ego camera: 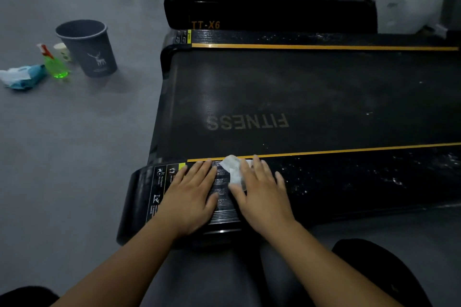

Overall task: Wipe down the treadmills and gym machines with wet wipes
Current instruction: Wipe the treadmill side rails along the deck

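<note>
- The left hand lay flat on the near rail of the treadmill, fingers straight, holding nothing and seemingly bracing.
- Just beside it, the right hand pressed the wipe onto the same rail under straight fingers, not curled round it.
- White specks dotted the rail farther right. Long, even strokes that way looked best, refolding the wipe once soiled.
- The belt beyond looked dusty and was probably next.
- Far left on the floor stood the wipe pack, a spray bottle and a bin.
</note>
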Demonstrator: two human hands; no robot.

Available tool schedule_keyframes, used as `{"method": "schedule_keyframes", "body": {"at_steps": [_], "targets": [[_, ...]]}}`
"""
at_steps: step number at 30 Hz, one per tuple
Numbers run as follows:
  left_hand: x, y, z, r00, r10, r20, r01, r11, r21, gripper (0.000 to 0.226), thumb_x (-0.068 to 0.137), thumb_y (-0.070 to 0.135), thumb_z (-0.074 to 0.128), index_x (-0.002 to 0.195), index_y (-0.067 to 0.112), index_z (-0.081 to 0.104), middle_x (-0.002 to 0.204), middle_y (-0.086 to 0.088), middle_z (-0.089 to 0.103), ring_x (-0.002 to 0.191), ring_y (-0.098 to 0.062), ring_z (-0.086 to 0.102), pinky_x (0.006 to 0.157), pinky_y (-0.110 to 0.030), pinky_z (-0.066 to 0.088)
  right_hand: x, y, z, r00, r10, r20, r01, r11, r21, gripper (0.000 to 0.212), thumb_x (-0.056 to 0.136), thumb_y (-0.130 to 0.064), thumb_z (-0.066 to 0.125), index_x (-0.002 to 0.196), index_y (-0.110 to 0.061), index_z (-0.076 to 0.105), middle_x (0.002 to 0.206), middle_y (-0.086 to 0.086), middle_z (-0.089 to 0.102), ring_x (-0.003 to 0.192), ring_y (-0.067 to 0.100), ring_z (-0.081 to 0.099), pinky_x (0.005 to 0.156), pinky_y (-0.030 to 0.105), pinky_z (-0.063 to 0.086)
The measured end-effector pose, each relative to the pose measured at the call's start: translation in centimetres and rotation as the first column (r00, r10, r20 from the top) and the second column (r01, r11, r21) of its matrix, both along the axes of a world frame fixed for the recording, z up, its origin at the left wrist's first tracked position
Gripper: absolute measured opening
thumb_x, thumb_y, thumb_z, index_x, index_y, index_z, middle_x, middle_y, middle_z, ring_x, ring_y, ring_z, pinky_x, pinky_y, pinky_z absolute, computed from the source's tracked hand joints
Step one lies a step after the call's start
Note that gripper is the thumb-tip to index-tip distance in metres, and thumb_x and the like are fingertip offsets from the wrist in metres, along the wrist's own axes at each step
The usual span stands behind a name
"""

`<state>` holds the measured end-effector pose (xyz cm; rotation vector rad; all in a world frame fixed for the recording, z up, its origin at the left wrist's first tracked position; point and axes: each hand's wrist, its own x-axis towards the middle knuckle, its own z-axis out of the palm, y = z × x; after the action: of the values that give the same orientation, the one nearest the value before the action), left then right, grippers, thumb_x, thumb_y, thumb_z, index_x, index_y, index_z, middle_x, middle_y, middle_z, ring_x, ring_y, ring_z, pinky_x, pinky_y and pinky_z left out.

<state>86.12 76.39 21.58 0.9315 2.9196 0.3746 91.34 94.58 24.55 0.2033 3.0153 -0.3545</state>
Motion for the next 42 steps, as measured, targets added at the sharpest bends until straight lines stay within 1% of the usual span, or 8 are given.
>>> {"method": "schedule_keyframes", "body": {"at_steps": [5,13,17,21,25,31,36,42], "targets": [[0.0,1.4,-0.3,1.000,-0.001,0.006,0.001,1.000,0.010,0.076,0.095,0.053,0.008,0.160,0.018,0.028,0.167,-0.001,0.014,0.156,-0.019,0.011,0.123,-0.038,0.001,1.4,-0.4,-1.1,0.991,0.131,0.034,-0.132,0.991,0.016,0.088,0.088,-0.070,-0.002,0.162,-0.024,0.011,0.170,-0.001,0.005,0.156,0.015,0.000,0.123,0.046,-0.006],[0.1,2.4,-0.4,1.000,0.017,-0.011,-0.018,0.998,-0.053,0.069,0.098,0.045,0.021,0.154,0.010,0.043,0.162,-0.008,0.034,0.151,-0.020,0.029,0.122,-0.040,0.015,-2.4,1.6,-0.8,0.998,0.029,0.060,-0.029,1.000,0.010,0.094,0.087,-0.072,-0.004,0.162,-0.018,0.009,0.170,0.000,0.004,0.156,0.015,-0.002,0.124,0.048,-0.004],[0.2,2.6,-0.3,1.000,0.019,0.020,-0.019,1.000,0.005,0.082,0.090,0.053,-0.005,0.162,0.017,0.010,0.168,0.002,-0.001,0.149,-0.005,-0.013,0.122,-0.029,-0.010,0.4,2.1,-1.2,0.992,0.102,0.078,-0.105,0.994,0.042,0.094,0.087,-0.075,-0.008,0.162,-0.021,0.005,0.170,-0.004,-0.001,0.155,0.011,-0.006,0.124,0.047,-0.008],[0.2,2.6,0.0,1.000,0.019,0.016,-0.019,1.000,0.000,0.085,0.088,0.054,-0.007,0.163,0.017,0.010,0.170,0.001,-0.001,0.147,-0.003,-0.015,0.121,-0.028,-0.012,-2.0,3.2,-0.7,0.994,0.015,0.111,-0.019,0.999,0.036,0.079,0.100,-0.067,0.012,0.163,-0.021,0.004,0.170,-0.003,-0.005,0.155,0.014,-0.010,0.123,0.049,-0.009],[0.2,2.7,0.1,1.000,0.018,0.019,-0.017,1.000,-0.012,0.086,0.086,0.055,-0.010,0.163,0.019,0.006,0.169,0.003,-0.004,0.146,-0.002,-0.017,0.121,-0.028,-0.012,-0.3,2.1,-0.3,0.994,0.054,0.095,-0.063,0.994,0.095,0.081,0.093,-0.070,0.003,0.162,-0.028,0.007,0.170,0.002,-0.011,0.155,0.020,-0.015,0.122,0.051,-0.011],[0.2,2.8,-0.5,0.999,0.034,-0.001,-0.034,0.999,0.022,0.080,0.093,0.052,0.002,0.161,0.015,0.021,0.169,-0.001,0.010,0.152,-0.007,-0.001,0.124,-0.032,-0.002,3.0,0.9,-0.1,0.992,-0.124,0.004,0.123,0.989,0.080,0.091,0.085,-0.065,0.000,0.155,-0.019,0.036,0.166,0.017,0.020,0.154,0.030,0.019,0.121,0.052,0.016],[0.3,2.8,-0.6,1.000,0.025,-0.008,-0.025,0.999,0.030,0.079,0.094,0.051,0.004,0.161,0.014,0.025,0.168,-0.002,0.014,0.154,-0.010,0.004,0.123,-0.032,-0.001,-0.3,0.1,-0.7,0.982,-0.157,0.104,0.155,0.988,0.023,0.072,0.101,-0.065,0.012,0.162,-0.027,0.007,0.169,0.012,-0.003,0.156,0.026,-0.004,0.123,0.051,-0.002],[0.1,2.7,-0.7,0.999,0.028,-0.030,-0.027,0.999,0.017,0.074,0.097,0.048,0.013,0.157,0.011,0.035,0.166,-0.005,0.024,0.154,-0.015,0.017,0.123,-0.032,0.003,2.7,0.6,-1.3,0.999,0.024,-0.022,-0.023,0.998,0.067,0.091,0.088,-0.070,0.005,0.160,-0.017,0.025,0.170,-0.004,0.010,0.155,0.013,0.012,0.123,0.045,0.000]]}}
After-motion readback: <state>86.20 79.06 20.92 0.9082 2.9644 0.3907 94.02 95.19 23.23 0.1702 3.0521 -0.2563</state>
